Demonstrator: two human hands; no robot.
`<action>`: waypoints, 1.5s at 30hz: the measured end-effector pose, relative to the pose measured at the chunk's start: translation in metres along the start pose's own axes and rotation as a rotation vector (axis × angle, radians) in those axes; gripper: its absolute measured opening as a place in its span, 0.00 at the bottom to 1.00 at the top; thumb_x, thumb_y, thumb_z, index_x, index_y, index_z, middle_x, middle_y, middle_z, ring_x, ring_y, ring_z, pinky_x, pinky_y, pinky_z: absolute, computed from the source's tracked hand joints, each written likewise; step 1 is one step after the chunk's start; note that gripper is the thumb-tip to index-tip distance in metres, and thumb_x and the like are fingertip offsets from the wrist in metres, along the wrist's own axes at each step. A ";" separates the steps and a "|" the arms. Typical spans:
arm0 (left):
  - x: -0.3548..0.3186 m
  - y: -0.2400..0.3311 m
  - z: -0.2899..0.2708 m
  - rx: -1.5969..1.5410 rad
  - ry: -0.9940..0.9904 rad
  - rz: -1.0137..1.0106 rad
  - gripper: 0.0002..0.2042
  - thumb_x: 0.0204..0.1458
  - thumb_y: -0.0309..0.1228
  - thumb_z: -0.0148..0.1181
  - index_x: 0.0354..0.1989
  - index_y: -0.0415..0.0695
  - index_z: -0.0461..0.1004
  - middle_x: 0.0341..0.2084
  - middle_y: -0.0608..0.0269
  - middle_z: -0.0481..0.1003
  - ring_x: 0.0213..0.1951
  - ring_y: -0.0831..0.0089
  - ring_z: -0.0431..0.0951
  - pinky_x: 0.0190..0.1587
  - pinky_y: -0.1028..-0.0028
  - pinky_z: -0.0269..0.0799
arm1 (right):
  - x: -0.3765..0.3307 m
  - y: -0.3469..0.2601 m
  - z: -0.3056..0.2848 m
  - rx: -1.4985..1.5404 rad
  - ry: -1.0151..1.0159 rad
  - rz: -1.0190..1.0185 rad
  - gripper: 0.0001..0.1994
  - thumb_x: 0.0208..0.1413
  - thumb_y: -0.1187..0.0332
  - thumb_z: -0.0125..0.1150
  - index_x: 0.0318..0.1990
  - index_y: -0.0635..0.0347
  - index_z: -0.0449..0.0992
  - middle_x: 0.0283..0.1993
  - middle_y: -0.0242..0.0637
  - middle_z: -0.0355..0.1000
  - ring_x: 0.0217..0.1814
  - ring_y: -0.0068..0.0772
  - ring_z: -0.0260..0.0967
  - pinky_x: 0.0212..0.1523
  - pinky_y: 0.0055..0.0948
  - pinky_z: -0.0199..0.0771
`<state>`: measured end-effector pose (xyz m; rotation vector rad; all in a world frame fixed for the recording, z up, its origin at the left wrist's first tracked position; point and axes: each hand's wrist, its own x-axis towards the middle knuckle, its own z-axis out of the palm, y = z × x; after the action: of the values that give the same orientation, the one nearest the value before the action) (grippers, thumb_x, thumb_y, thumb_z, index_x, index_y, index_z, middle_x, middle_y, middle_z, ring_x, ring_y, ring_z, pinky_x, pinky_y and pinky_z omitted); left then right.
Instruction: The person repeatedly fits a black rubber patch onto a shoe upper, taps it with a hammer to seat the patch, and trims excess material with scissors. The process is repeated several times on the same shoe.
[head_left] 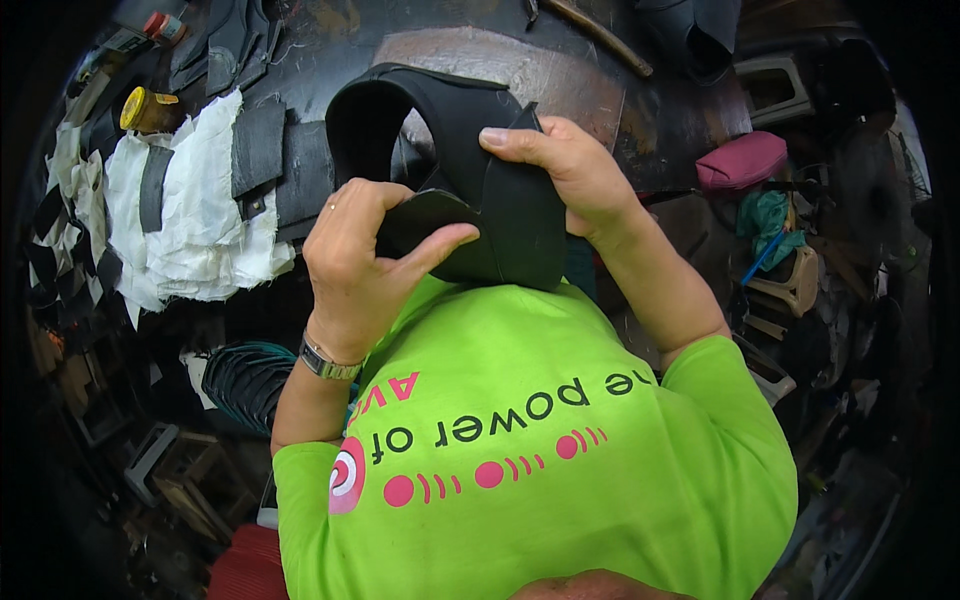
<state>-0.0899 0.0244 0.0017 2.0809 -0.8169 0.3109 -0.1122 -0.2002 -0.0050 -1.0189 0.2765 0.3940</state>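
In front of my chest I hold a black leather shoe upper (515, 225), with stitched seams and a wide rounded opening toward the left. My left hand (350, 260) grips its lower left flap, fingers behind the edge and the thumb stretched across the front. On the other side my right hand (580, 175) pinches the upper's right edge, thumb on top and the fingers mostly hidden beneath. A pointed tab of leather stands up beside the right thumb. The upper's underside is out of sight.
A dark worktable (310, 40) lies ahead. White cloth pieces (200, 220) with black leather strips are at left, near a yellow-lidded jar (148, 110). A wooden-handled tool (605, 38) and another black upper (690, 35) lie at the far side. A pink pouch (742, 160) is at right.
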 end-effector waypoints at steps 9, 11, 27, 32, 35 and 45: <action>0.025 -0.007 -0.006 -0.651 -0.277 -0.340 0.15 0.53 0.28 0.70 0.45 0.31 0.76 0.35 0.57 0.81 0.36 0.76 0.79 0.41 0.74 0.75 | -0.006 0.030 0.025 -0.233 0.187 -0.534 0.15 0.59 0.69 0.70 0.49 0.65 0.73 0.42 0.31 0.75 0.41 0.18 0.72 0.43 0.20 0.75; 0.026 -0.012 -0.006 -0.631 -0.305 -0.333 0.14 0.55 0.28 0.68 0.44 0.31 0.77 0.35 0.60 0.81 0.37 0.80 0.77 0.40 0.75 0.74 | -0.011 0.032 0.023 -0.142 0.249 -0.573 0.16 0.58 0.72 0.71 0.49 0.64 0.72 0.42 0.29 0.74 0.42 0.17 0.71 0.45 0.19 0.73; 0.025 -0.007 -0.014 -0.736 -0.427 -0.410 0.13 0.55 0.26 0.66 0.46 0.31 0.78 0.39 0.62 0.82 0.39 0.79 0.76 0.44 0.75 0.75 | -0.016 0.026 0.012 -0.089 0.083 -0.441 0.06 0.60 0.75 0.66 0.41 0.61 0.75 0.39 0.24 0.70 0.41 0.12 0.67 0.44 0.14 0.70; 0.021 -0.008 -0.014 -0.795 -0.422 -0.440 0.13 0.57 0.26 0.65 0.48 0.31 0.77 0.41 0.62 0.81 0.41 0.79 0.77 0.46 0.75 0.76 | -0.010 0.030 0.012 0.044 0.058 -0.366 0.05 0.61 0.75 0.66 0.42 0.63 0.77 0.40 0.26 0.73 0.40 0.13 0.68 0.43 0.15 0.71; 0.022 -0.010 -0.018 -0.764 -0.499 -0.490 0.14 0.58 0.25 0.64 0.50 0.31 0.76 0.43 0.63 0.81 0.43 0.79 0.77 0.48 0.75 0.75 | -0.008 0.031 0.015 -0.030 0.107 -0.445 0.05 0.61 0.75 0.66 0.42 0.64 0.78 0.39 0.27 0.74 0.40 0.14 0.69 0.43 0.15 0.71; 0.017 -0.016 -0.019 -0.865 -0.478 -0.596 0.25 0.54 0.19 0.69 0.60 0.33 0.68 0.53 0.60 0.76 0.53 0.75 0.75 0.58 0.72 0.72 | -0.006 0.031 0.021 0.111 0.059 -0.330 0.04 0.61 0.74 0.65 0.40 0.60 0.75 0.37 0.25 0.72 0.38 0.12 0.68 0.41 0.16 0.72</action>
<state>-0.0653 0.0393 0.0115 1.4558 -0.4228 -0.7654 -0.1306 -0.1690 -0.0154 -0.9472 0.1764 0.0498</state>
